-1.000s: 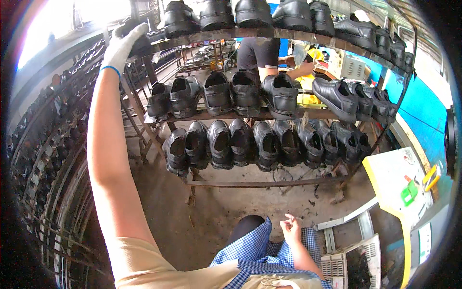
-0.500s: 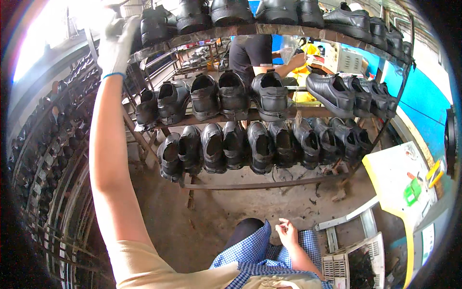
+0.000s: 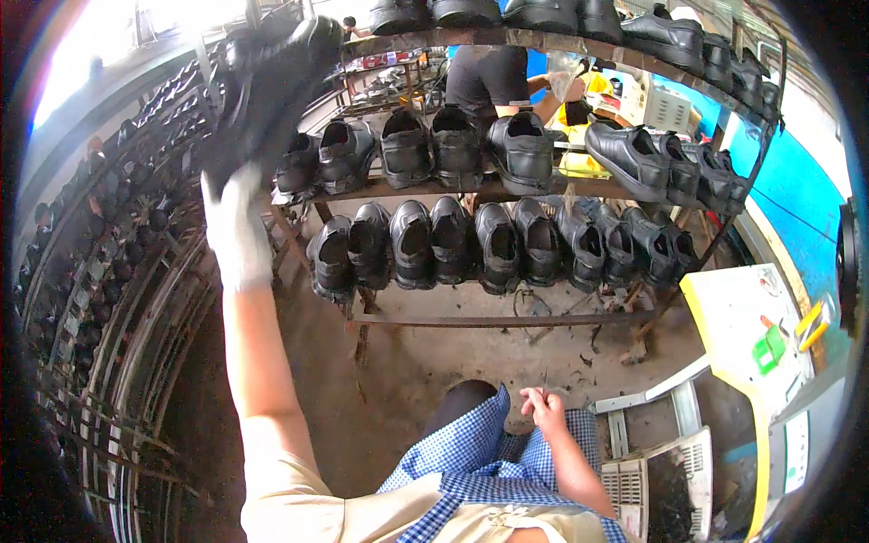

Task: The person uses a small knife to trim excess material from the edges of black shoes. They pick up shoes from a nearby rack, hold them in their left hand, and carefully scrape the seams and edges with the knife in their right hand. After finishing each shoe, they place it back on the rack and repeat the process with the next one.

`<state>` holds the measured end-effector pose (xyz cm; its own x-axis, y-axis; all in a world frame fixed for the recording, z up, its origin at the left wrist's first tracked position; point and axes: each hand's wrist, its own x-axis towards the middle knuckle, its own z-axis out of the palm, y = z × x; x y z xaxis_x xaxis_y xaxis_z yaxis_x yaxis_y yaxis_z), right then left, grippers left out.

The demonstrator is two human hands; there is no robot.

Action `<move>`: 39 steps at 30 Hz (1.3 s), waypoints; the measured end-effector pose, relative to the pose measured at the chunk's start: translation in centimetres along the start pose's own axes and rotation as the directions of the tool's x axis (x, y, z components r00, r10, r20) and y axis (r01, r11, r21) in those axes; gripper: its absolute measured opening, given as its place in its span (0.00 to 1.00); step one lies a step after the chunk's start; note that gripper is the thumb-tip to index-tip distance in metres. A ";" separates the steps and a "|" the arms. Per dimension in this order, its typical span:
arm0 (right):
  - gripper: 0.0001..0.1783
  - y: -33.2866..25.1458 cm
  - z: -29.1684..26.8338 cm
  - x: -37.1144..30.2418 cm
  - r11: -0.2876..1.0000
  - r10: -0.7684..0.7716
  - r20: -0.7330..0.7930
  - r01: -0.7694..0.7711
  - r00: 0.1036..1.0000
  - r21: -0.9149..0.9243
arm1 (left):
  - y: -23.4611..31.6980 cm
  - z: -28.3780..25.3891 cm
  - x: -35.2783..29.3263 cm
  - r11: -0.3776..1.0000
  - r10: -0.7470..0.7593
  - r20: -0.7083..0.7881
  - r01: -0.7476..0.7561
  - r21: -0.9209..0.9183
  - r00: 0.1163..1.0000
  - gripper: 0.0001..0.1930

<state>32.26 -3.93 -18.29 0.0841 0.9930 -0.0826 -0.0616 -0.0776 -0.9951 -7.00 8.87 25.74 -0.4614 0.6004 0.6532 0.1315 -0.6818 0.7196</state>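
Note:
My left hand (image 3: 237, 226), in a white glove, is raised at the left and grips a black shoe (image 3: 272, 90) that is blurred by motion, just off the left end of the metal shoe rack (image 3: 507, 319). The rack holds three rows of black shoes: a lower row (image 3: 493, 244), a middle row (image 3: 453, 145) and a top row (image 3: 543, 14). My right hand (image 3: 541, 409) is bare and loosely curled over my lap, on a blue checked apron (image 3: 480, 462). It holds nothing I can see.
A curved rack of dark shoe lasts (image 3: 109, 271) fills the left side. A person in dark clothes (image 3: 493, 77) stands behind the shoe rack. A yellow-edged white table (image 3: 733, 317) with a green item is at the right, a white crate (image 3: 665, 480) below it.
My left hand has come down from the top shelf's left end with a black shoe in it, moving toward me. The view has tilted down a little. My right hand stays in my lap.

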 end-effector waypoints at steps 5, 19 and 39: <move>0.23 -13.3 6.2 -0.2 0.946 -0.149 0.158 0.094 0.976 0.311 | -4.5 -3.7 -17.2 0.768 -0.372 0.098 0.365 -0.526 0.923 0.31; 0.29 -16.5 2.0 -3.7 0.941 -0.330 -0.101 0.336 0.939 0.044 | -10.8 -2.2 -31.1 0.840 -0.373 0.854 0.522 0.145 0.363 0.30; 0.17 -27.8 2.5 -6.5 0.304 -0.551 0.609 0.817 0.571 -0.491 | -5.2 2.3 -28.4 0.815 -0.278 0.894 0.579 0.026 0.351 0.32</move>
<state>30.94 -8.02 10.07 -0.5235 0.6636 0.5343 0.5379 0.7438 -0.3968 7.46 -3.69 3.98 0.5864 0.7737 0.2399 -0.1367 -0.1973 0.9708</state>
